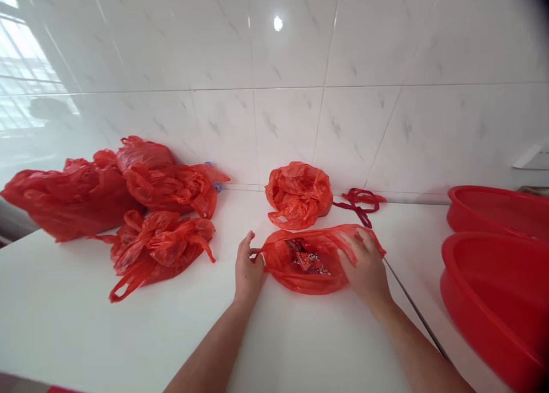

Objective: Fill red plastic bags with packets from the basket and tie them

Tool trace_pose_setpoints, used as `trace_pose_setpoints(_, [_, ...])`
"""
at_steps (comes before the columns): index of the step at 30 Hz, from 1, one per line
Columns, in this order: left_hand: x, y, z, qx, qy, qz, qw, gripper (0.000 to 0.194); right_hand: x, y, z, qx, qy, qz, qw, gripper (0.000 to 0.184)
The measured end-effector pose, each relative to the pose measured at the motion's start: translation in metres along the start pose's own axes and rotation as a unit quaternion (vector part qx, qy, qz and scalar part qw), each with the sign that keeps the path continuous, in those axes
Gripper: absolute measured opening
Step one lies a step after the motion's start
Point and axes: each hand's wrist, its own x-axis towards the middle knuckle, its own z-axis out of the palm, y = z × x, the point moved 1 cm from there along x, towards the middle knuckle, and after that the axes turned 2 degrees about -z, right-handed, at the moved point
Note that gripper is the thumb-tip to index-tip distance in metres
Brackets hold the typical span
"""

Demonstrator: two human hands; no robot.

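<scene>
A thin red plastic bag point(295, 282) lies on the white table in front of me, its mouth spread wide. Several small red printed packets point(309, 261) show inside it. My left hand point(249, 272) pinches the bag's left edge between thumb and finger. On the opposite side, my right hand point(364, 265) grips the rim, with its fingers over the film and part of the thumb hidden by the plastic. Just behind the bag sits a crumpled bundle of red plastic bags point(299, 194).
Filled red bags point(81, 195) stand at the left, with a knotted red bag point(158, 247) before them. A dark red cord point(358, 201) lies near the tiled wall point(291, 124). Two red basins point(472, 290) occupy the right. A seam crosses the white table point(128, 341) at right.
</scene>
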Motion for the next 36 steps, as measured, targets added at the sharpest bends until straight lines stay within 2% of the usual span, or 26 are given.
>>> trace_pose_setpoints(3, [0.0,0.007,-0.003,0.027,-0.005,-0.012,1.0,0.061,0.004,0.001,-0.011,0.043,0.043,0.011,0.998,0.021])
trace_pose_setpoints(5, [0.0,0.008,-0.003,0.048,-0.013,-0.03,0.998,0.066,0.008,0.003,-0.018,0.027,0.088,0.031,0.995,0.019])
trace_pose_setpoints(6, [0.0,0.007,-0.003,0.052,-0.02,-0.042,0.998,0.068,0.01,0.004,-0.022,0.007,0.108,0.044,0.993,0.019])
trace_pose_setpoints(8, [0.0,0.005,-0.003,0.047,-0.038,-0.068,0.996,0.069,0.013,0.01,-0.027,-0.031,0.123,0.073,0.989,0.033])
trace_pose_setpoints(10, [0.0,0.004,-0.004,0.031,-0.058,-0.089,0.994,0.067,0.015,0.019,-0.029,-0.045,0.084,0.125,0.988,0.047])
trace_pose_setpoints(12, [0.0,0.006,-0.005,0.005,-0.074,-0.106,0.992,0.064,0.015,0.03,-0.027,-0.025,-0.011,0.202,0.979,0.038])
trace_pose_setpoints(14, [0.002,0.008,-0.007,-0.035,-0.08,-0.116,0.989,0.06,0.013,0.038,-0.024,0.038,-0.095,0.264,0.959,0.033])
trace_pose_setpoints(16, [0.008,0.014,-0.009,-0.077,-0.073,-0.116,0.988,0.056,0.012,0.042,-0.023,0.157,-0.118,0.289,0.937,0.04])
trace_pose_setpoints(18, [0.018,0.023,-0.011,-0.114,-0.065,-0.106,0.986,0.052,0.012,0.043,-0.024,0.313,-0.096,0.299,0.896,0.039])
trace_pose_setpoints(21, [0.037,0.048,-0.012,-0.159,-0.053,-0.068,0.983,0.046,0.015,0.043,-0.029,0.521,-0.08,0.32,0.787,0.033])
trace_pose_setpoints(24, [0.05,0.084,-0.011,-0.205,-0.027,0.012,0.978,0.04,0.018,0.045,-0.036,0.657,-0.058,0.31,0.685,0.022])
trace_pose_setpoints(26, [0.051,0.108,-0.008,-0.227,-0.013,0.073,0.971,0.036,0.019,0.048,-0.04,0.707,-0.027,0.293,0.643,0.017])
trace_pose_setpoints(27, [0.05,0.117,-0.007,-0.232,-0.008,0.098,0.968,0.035,0.019,0.05,-0.041,0.719,-0.015,0.285,0.634,0.015])
trace_pose_setpoints(29, [0.046,0.127,-0.004,-0.23,-0.002,0.131,0.964,0.034,0.018,0.054,-0.042,0.719,-0.003,0.271,0.641,0.013])
trace_pose_setpoints(31, [0.041,0.125,-0.002,-0.215,-0.011,0.139,0.967,0.038,0.018,0.056,-0.042,0.697,-0.008,0.26,0.668,0.018])
trace_pose_setpoints(33, [0.037,0.11,-0.003,-0.192,-0.023,0.143,0.971,0.046,0.017,0.057,-0.04,0.675,-0.016,0.251,0.694,0.027])
trace_pose_setpoints(36, [0.032,0.072,-0.007,-0.143,-0.043,0.163,0.975,0.068,0.017,0.058,-0.039,0.664,-0.025,0.243,0.707,0.042])
